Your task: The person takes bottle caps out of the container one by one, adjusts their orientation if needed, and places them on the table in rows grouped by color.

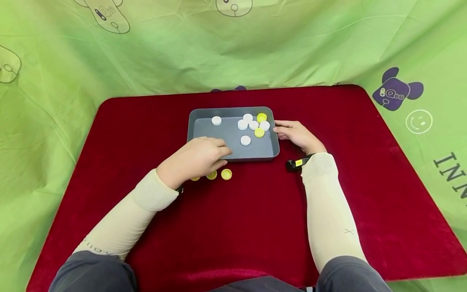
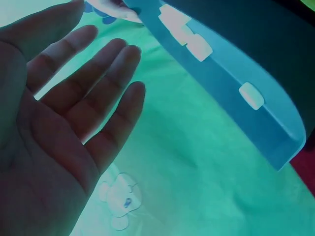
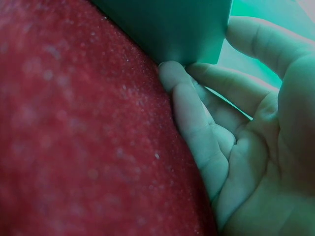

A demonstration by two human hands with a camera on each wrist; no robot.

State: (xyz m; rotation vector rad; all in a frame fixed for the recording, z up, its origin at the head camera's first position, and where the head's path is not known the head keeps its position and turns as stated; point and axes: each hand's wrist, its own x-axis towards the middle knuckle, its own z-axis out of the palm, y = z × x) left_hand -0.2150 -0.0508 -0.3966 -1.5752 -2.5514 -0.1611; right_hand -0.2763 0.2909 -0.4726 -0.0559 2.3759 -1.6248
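Note:
A shallow grey rectangular tray (image 1: 204, 155) stands on the red cloth. Several white caps (image 1: 245, 140) and two yellow caps (image 1: 259, 132) lie in it, most of them toward its right side. My left hand (image 1: 198, 159) hovers over the tray's near left edge and hides part of it. In the left wrist view its fingers (image 2: 98, 103) are spread and loosely bent, with nothing between them. Just below that hand, yellow caps (image 1: 226, 174) lie on the cloth, some partly covered. My right hand (image 1: 296, 134) holds the tray's right side, thumb and fingers (image 3: 197, 118) against the wall.
A red velvet cloth (image 1: 237, 227) covers the table. Green printed fabric (image 1: 182, 52) hangs behind and around it. A small black device (image 1: 293, 165) is strapped at the right wrist, close to the tray's near right corner.

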